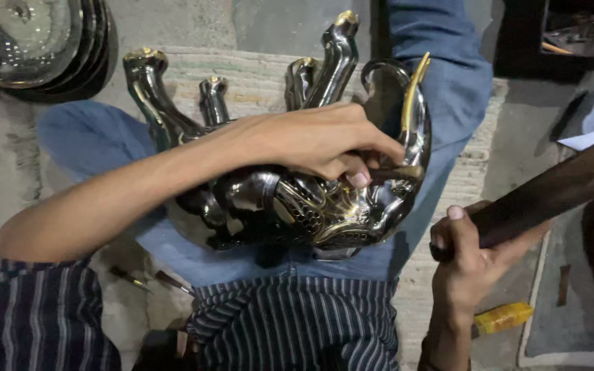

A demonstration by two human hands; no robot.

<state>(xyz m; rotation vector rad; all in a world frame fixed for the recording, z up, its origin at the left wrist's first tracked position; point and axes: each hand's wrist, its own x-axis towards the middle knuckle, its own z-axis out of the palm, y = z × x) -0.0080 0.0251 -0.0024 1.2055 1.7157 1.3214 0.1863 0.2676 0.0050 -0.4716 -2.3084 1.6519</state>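
- The shiny dark metal animal figure with gold-tipped legs (pixel 290 199) lies upside down across the person's lap, on the blue trousers (pixel 441 103), legs pointing up and away toward the woven mat (pixel 256 75) on the floor.
- The left hand (pixel 317 141) reaches over the belly of the figure — its grip is closed narrow, thumb and fingers pinching a small dark tool (pixel 393 172) against the metal near the gold-lined head end.
- The right hand (pixel 465 251) sits just beside the figure, low on the right, its grip wrapped full around the end of a long dark wooden handle (pixel 551 192) that runs up and off to the right; what is on its far end cannot be seen.
- Judging by the pose, this is the setting-up of a strike: tool tip placed, handle raised — a chasing or detailing step on the surface.
- The next move would call for a steady tool tip, the figure kept from rocking on the thighs, and a short, controlled blow.
- Off to the side: a stack of perforated metal bowls (pixel 36 41) at top left, a small yellow block (pixel 503 317) on the floor.
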